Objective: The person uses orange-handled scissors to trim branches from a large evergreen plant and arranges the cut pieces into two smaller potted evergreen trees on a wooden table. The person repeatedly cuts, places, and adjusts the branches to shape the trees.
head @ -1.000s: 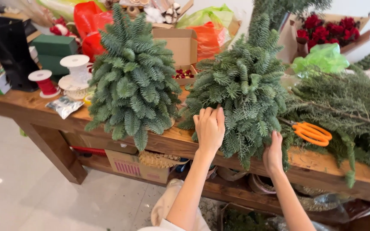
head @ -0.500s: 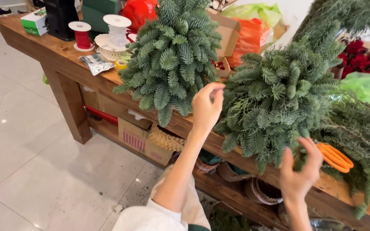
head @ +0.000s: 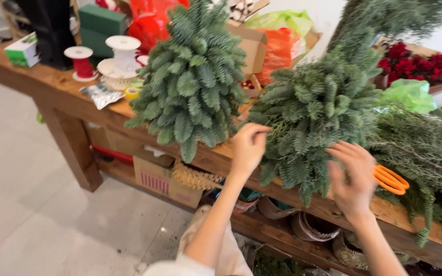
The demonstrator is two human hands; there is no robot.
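Your two bare arms reach up from six o'clock.
Left hand (head: 249, 145) curls loosely at twelve o'clock; right hand (head: 354, 176) spreads its fingers at two o'clock.

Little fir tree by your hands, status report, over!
Left hand curled into the right fir tree. Right hand open at its lower branches. Orange scissors lie behind the right hand. Second fir tree alongside.

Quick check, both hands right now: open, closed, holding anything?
Left hand: curled at the edge of the right-hand fir tree; whether it grips a sprig cannot be told.
Right hand: open, fingers spread, holding nothing.
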